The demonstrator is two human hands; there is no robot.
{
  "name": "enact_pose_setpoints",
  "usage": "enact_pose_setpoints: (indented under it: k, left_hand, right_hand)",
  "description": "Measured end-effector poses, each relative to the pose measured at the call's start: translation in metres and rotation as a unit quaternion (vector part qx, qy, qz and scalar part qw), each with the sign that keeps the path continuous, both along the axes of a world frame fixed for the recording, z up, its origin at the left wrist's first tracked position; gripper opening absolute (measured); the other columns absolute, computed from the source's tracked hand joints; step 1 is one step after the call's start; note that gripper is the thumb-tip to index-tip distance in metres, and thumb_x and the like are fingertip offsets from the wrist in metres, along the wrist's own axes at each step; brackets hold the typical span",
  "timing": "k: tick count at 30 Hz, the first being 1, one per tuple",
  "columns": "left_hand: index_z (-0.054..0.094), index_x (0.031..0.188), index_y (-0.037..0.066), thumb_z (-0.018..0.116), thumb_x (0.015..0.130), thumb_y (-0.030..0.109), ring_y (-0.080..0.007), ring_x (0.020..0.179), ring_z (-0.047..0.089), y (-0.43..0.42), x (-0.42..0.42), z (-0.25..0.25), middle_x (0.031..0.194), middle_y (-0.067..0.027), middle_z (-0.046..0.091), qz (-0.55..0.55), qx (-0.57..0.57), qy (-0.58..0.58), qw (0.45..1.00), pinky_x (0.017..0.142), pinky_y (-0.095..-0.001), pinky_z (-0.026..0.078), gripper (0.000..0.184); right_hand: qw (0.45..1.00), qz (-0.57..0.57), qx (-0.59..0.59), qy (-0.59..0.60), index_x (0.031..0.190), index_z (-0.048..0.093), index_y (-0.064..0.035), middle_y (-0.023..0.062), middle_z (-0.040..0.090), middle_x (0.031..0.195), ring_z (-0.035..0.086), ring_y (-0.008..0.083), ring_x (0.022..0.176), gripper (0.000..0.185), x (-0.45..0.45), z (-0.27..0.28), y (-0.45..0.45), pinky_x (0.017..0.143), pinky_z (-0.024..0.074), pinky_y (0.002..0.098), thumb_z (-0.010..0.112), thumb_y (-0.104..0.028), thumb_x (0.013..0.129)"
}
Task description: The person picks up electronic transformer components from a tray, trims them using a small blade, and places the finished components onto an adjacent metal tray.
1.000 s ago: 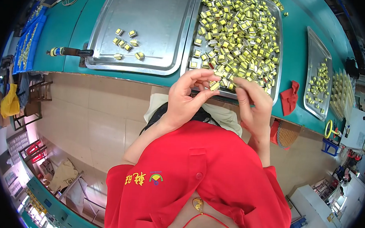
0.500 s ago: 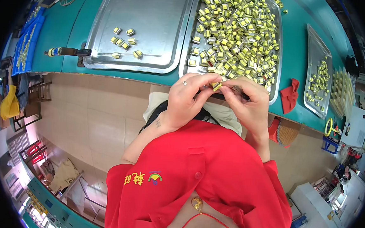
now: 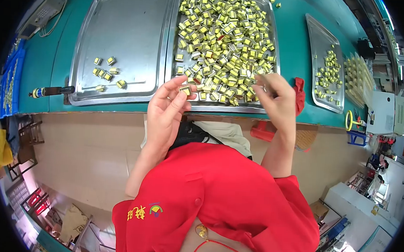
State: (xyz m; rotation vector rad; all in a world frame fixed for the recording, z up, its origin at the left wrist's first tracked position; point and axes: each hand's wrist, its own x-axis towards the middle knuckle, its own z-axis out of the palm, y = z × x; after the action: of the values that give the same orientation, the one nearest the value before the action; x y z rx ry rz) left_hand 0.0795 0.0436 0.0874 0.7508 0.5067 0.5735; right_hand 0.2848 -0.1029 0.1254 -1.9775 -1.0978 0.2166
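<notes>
My left hand point(image 3: 167, 107) is closed, with a small yellow-taped transformer point(image 3: 185, 89) pinched between thumb and fingers at the near edge of a full tray. Over that tray's right near corner is my right hand point(image 3: 277, 100); its thumb and forefinger are apart and I see nothing between them. Many more small transformers point(image 3: 224, 40) lie heaped in the metal tray point(image 3: 170, 42) in front of me. A second metal tray point(image 3: 125, 21) to the left carries several of the same transformers point(image 3: 105, 74) near its front.
A screwdriver-like tool point(image 3: 53, 91) lies left of the trays. To the right are a red cloth point(image 3: 299, 95), a smaller tray point(image 3: 312, 45) with transformers and pale racks point(image 3: 357, 79). Blue bins point(image 3: 11, 79) stand at the far left, and the green table's front edge point(image 3: 120, 114) runs below.
My hands have come apart. The left keeps a transformer and has moved left; the right has moved off over the heap. The whole view has shifted, with the trays lower and further left.
</notes>
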Motion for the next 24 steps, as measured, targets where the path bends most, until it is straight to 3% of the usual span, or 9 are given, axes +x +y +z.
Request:
enact_pose_setpoints:
  k: [1, 4, 6, 8, 9, 11, 13, 16, 24]
  left_hand:
    - [0.049, 0.124, 0.0, 0.054, 0.093, 0.006, -0.0138, 0.094, 0.059, 0.0, 0.001, 0.0, 0.109, -0.0103, 0.061, -0.012, -0.035, -0.01, 0.999, 0.077, -0.0231, 0.048, 0.032]
    - [0.05, 0.121, 0.0, 0.053, 0.094, 0.01, -0.0136, 0.093, 0.059, -0.001, 0.005, 0.0, 0.103, -0.0079, 0.061, -0.047, -0.123, -0.041, 0.991, 0.075, -0.0234, 0.048, 0.03]
    - [0.051, 0.12, 0.0, 0.052, 0.094, 0.012, -0.0131, 0.092, 0.059, -0.002, 0.007, 0.0, 0.098, -0.0063, 0.06, -0.071, -0.156, -0.067, 0.983, 0.075, -0.0233, 0.048, 0.028]
    - [0.054, 0.116, 0.0, 0.053, 0.094, 0.013, -0.0117, 0.086, 0.058, -0.002, 0.008, 0.001, 0.091, -0.004, 0.059, -0.075, -0.139, -0.045, 0.986, 0.072, -0.0224, 0.047, 0.025]
    - [0.055, 0.115, 0.0, 0.054, 0.094, 0.013, -0.0115, 0.085, 0.057, -0.001, 0.008, -0.004, 0.09, -0.0036, 0.059, -0.087, -0.118, -0.043, 0.988, 0.072, -0.0223, 0.046, 0.024]
    - [0.058, 0.112, 0.0, 0.057, 0.092, 0.01, -0.0087, 0.081, 0.055, -0.003, 0.009, -0.006, 0.091, -0.0029, 0.061, -0.086, -0.076, -0.028, 0.993, 0.071, -0.0214, 0.044, 0.023]
    - [0.056, 0.116, 0.0, 0.057, 0.091, 0.006, -0.007, 0.08, 0.052, -0.008, 0.012, 0.002, 0.099, -0.0048, 0.061, -0.078, 0.071, 0.034, 0.994, 0.068, -0.0205, 0.042, 0.026]
    - [0.056, 0.121, 0.001, 0.061, 0.084, -0.002, -0.0054, 0.079, 0.049, -0.01, 0.016, -0.001, 0.108, -0.0047, 0.061, -0.065, 0.271, 0.048, 0.959, 0.074, -0.0195, 0.042, 0.037]
    - [0.062, 0.11, 0.0, 0.066, 0.08, -0.003, -0.0071, 0.074, 0.045, -0.012, 0.012, -0.005, 0.098, -0.0037, 0.057, -0.058, 0.269, 0.015, 0.961, 0.073, -0.0208, 0.042, 0.03]
  right_hand:
    - [0.999, 0.011, -0.027, 0.019, 0.095, 0.065, -0.0007, 0.0077, 0.06, 0.08, 0.055, 0.0171, 0.064, 0.021, -0.003, -0.002, 0.002, 0.054, 0.0429, 0.0282, 0.071, -0.004, 0.074]
    - [0.999, 0.025, -0.022, -0.032, 0.098, 0.066, -0.0004, 0.0058, 0.058, 0.081, 0.051, 0.0144, 0.065, 0.026, -0.011, -0.017, 0.018, 0.055, 0.04, 0.0268, 0.073, -0.004, 0.074]
    - [0.997, 0.036, -0.042, -0.058, 0.096, 0.065, 0.0, 0.0087, 0.055, 0.08, 0.055, 0.0215, 0.071, 0.026, -0.015, -0.017, 0.026, 0.06, 0.0432, 0.0304, 0.075, -0.006, 0.072]
    - [0.995, 0.035, -0.061, -0.069, 0.094, 0.065, 0.0004, 0.0093, 0.054, 0.079, 0.055, 0.023, 0.073, 0.026, -0.017, -0.023, 0.031, 0.061, 0.0436, 0.0308, 0.075, -0.005, 0.071]
    - [0.995, 0.038, -0.039, -0.089, 0.095, 0.064, -0.0014, 0.007, 0.055, 0.078, 0.054, 0.0177, 0.068, 0.025, -0.016, -0.024, 0.032, 0.059, 0.0419, 0.0278, 0.074, -0.004, 0.073]
    - [0.999, 0.041, -0.02, 0.013, 0.096, 0.064, -0.0025, 0.0044, 0.057, 0.077, 0.051, 0.0119, 0.064, 0.024, -0.018, -0.015, 0.032, 0.057, 0.04, 0.0244, 0.073, -0.002, 0.074]
    - [0.99, 0.039, -0.04, 0.13, 0.101, 0.063, -0.0021, -0.0008, 0.06, 0.078, 0.046, 0.0021, 0.062, 0.024, -0.023, -0.008, 0.028, 0.055, 0.0365, 0.0189, 0.07, -0.001, 0.078]
    - [0.945, 0.096, 0.028, 0.312, 0.102, 0.063, 0.0013, -0.0034, 0.052, 0.067, 0.041, 0.0027, 0.057, 0.027, -0.033, -0.006, 0.024, 0.051, 0.0352, 0.0209, 0.073, -0.007, 0.078]
    - [0.89, 0.114, 0.091, 0.432, 0.109, 0.06, 0.0042, 0.0047, 0.065, 0.09, 0.049, 0.0014, 0.063, 0.032, -0.05, -0.007, 0.022, 0.057, 0.0407, 0.0168, 0.071, -0.002, 0.08]
